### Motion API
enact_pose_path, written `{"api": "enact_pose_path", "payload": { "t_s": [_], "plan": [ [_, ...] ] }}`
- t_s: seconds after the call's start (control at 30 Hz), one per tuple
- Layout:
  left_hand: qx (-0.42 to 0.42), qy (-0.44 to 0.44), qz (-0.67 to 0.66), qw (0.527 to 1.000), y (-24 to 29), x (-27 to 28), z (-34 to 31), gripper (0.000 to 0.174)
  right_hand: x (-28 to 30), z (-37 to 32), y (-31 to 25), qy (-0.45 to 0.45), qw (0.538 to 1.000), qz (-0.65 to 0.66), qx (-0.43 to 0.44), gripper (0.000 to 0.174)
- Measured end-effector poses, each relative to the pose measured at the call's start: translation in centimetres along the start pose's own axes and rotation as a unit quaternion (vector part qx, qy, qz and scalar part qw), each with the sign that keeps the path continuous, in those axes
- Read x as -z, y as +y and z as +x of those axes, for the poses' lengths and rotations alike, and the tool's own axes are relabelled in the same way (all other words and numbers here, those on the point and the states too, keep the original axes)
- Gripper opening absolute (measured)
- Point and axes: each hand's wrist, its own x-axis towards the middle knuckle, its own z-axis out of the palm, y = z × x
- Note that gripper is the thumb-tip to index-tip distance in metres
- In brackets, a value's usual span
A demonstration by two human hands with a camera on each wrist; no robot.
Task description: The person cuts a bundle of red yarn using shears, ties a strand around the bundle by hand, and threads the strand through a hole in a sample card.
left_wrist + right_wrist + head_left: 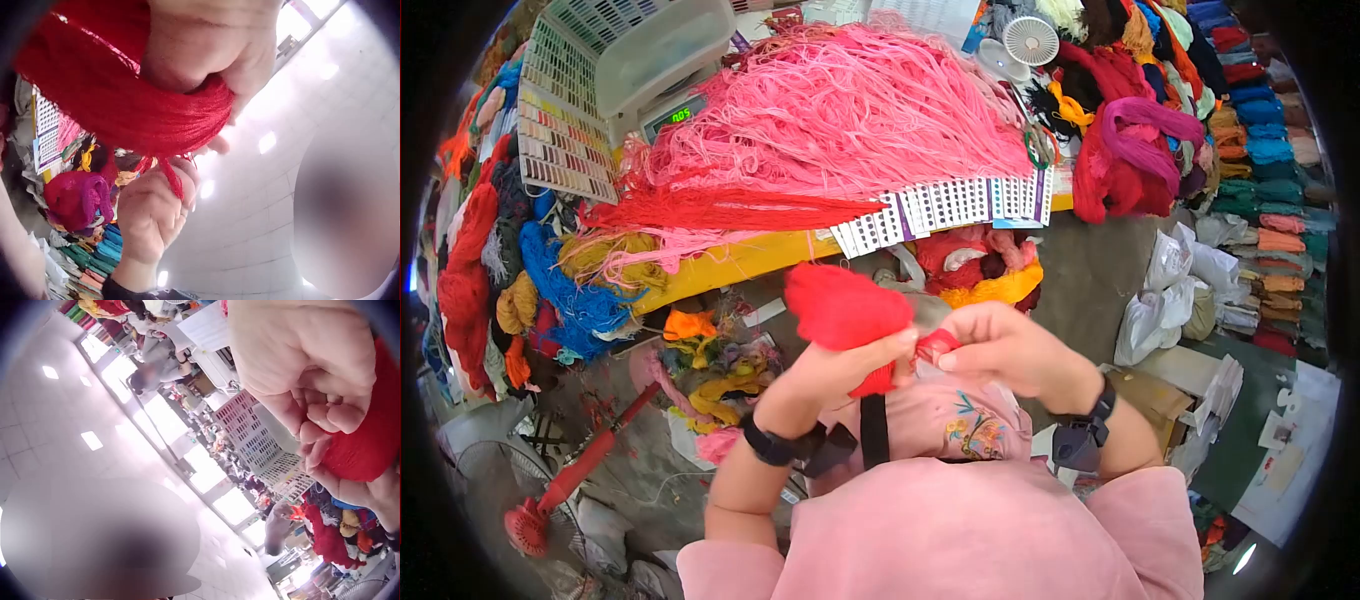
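Observation:
A skein of bright red yarn is held up in front of the chest, bunched to a rounded end in the head view. My left hand grips the skein; in the left wrist view its strands bend round in a smooth loop beneath that hand. My right hand pinches a thin red strand bundle that hangs from the loop. Fingers of both hands come close together there. From the right wrist view, the right hand has curled fingers beside the red yarn.
A yellow-edged table ahead carries a large heap of pink yarn, red strands, punched cards and a scale. Colour cards stand at left. Yarn hangs on both sides; white bags sit right, a fan lower left.

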Motion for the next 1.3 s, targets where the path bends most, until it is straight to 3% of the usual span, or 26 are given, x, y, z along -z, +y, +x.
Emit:
{"api": "enact_pose_path", "payload": {
  "t_s": [0.03, 0.07, 0.1, 0.17, 0.2, 0.23, 0.3, 0.37, 0.4, 0.43, 0.53, 0.57, 0.63, 0.67, 0.73, 0.77, 0.87, 0.9, 0.93, 1.03, 1.1, 1.13, 1.17, 1.23, 1.27, 1.3],
  "plan": [
    [-0.001, 0.007, 0.0, 1.0, 0.1, 0.6, 0.6, 0.02, 0.4, -0.2, -0.9, 0.075, 0.964, -0.249, 0.055, 0.007],
    [0.102, 0.014, -0.094, 0.99, 0.4, 1.7, 1.0, 0.021, 0.5, -0.5, -2.5, 0.142, 0.878, -0.448, 0.087, 0.008],
    [0.204, 0.02, -0.188, 0.961, 0.6, 2.7, 1.3, 0.022, 1.2, -0.4, -3.0, 0.136, 0.879, -0.448, 0.089, 0.008],
    [0.208, 0.112, -0.241, 0.941, 0.5, 4.5, 1.9, 0.019, 3.3, 0.0, -4.1, 0.042, 0.929, -0.333, 0.155, 0.006],
    [0.204, 0.107, -0.335, 0.914, -0.3, 6.9, 1.6, 0.017, 5.4, 0.7, -5.0, -0.009, 0.912, -0.304, 0.277, 0.005],
    [0.108, 0.141, -0.386, 0.905, -2.3, 9.5, 1.2, 0.017, 6.6, 0.2, -5.9, -0.004, 0.978, -0.055, 0.202, 0.003],
    [-0.033, 0.21, -0.615, 0.76, -5.8, 14.9, -1.2, 0.019, 12.6, 1.5, -6.5, -0.03, 0.943, 0.154, 0.294, 0.012],
    [-0.094, 0.286, -0.682, 0.666, -9.9, 20.5, -5.4, 0.023, 18.9, 1.5, -7.7, 0.027, 0.919, 0.267, 0.288, 0.017],
    [-0.097, 0.422, -0.565, 0.702, -12.9, 24.0, -8.0, 0.025, 23.6, 1.7, -8.0, 0.054, 0.914, 0.277, 0.292, 0.01],
    [-0.123, 0.461, -0.6, 0.642, -12.5, 24.4, -9.1, 0.027, 26.5, 1.7, -8.6, 0.197, 0.9, 0.241, 0.307, 0.015],
    [-0.058, 0.615, -0.379, 0.689, -15.5, 31.1, -14.6, 0.028, 41.4, -2.8, -10.5, 0.382, 0.859, 0.089, 0.329, 0.013],
    [-0.087, 0.644, -0.415, 0.637, -13.5, 30.1, -13.3, 0.029, 49.3, -6.7, -11.5, 0.428, 0.824, 0.058, 0.366, 0.014],
    [-0.183, 0.482, -0.506, 0.691, -12.0, 28.9, -11.7, 0.02, 49.3, -5.9, -12.4, 0.44, 0.806, 0.055, 0.392, 0.011],
    [-0.18, 0.485, -0.505, 0.691, -10.9, 27.1, -9.2, 0.02, 48.2, -5.5, -13.7, 0.451, 0.784, 0.049, 0.424, 0.009],
    [-0.098, 0.319, -0.599, 0.728, -9.7, 22.4, -2.3, 0.026, 45.0, -3.6, -15.1, 0.473, 0.73, 0.033, 0.492, 0.011],
    [-0.095, 0.24, -0.663, 0.703, -11.5, 21.9, -0.5, 0.041, 41.5, 0.5, -13.4, 0.391, 0.789, -0.131, 0.455, 0.009],
    [0.035, 0.209, -0.556, 0.804, -13.0, 16.1, 8.6, 0.023, 33.1, 11.5, -5.3, 0.351, 0.844, -0.271, 0.3, 0.012],
    [0.123, 0.315, -0.352, 0.873, -12.3, 13.8, 11.2, 0.017, 29.7, 14.3, -3.3, 0.292, 0.899, -0.186, 0.269, 0.01],
    [0.148, 0.29, -0.288, 0.901, -12.2, 12.0, 13.8, 0.015, 28.0, 16.3, -1.6, 0.279, 0.926, -0.151, 0.203, 0.008],
    [0.115, 0.224, -0.335, 0.908, -12.6, 12.5, 13.8, 0.014, 28.3, 16.8, -0.5, 0.208, 0.966, 0.0, 0.154, 0.009],
    [-0.013, 0.258, -0.535, 0.804, -12.6, 15.5, 9.5, 0.024, 32.2, 12.2, -2.8, 0.239, 0.942, 0.131, 0.197, 0.008],
    [-0.054, 0.325, -0.574, 0.749, -12.8, 17.5, 6.0, 0.028, 35.1, 9.3, -4.4, 0.366, 0.905, -0.012, 0.217, 0.008],
    [-0.097, 0.389, -0.606, 0.687, -13.1, 19.6, 1.7, 0.032, 40.5, 5.7, -6.7, 0.292, 0.906, 0.171, 0.253, 0.009],
    [-0.182, 0.471, -0.597, 0.624, -14.3, 22.6, -6.7, 0.034, 55.7, -5.9, -11.1, 0.221, 0.904, 0.262, 0.255, 0.012],
    [-0.209, 0.558, -0.53, 0.604, -13.5, 22.9, -9.3, 0.033, 61.3, -12.0, -13.8, 0.459, 0.803, 0.162, 0.344, 0.021],
    [-0.236, 0.636, -0.457, 0.575, -12.9, 23.2, -11.2, 0.031, 60.0, -11.0, -14.3, 0.455, 0.804, 0.163, 0.345, 0.021]
  ]
}}
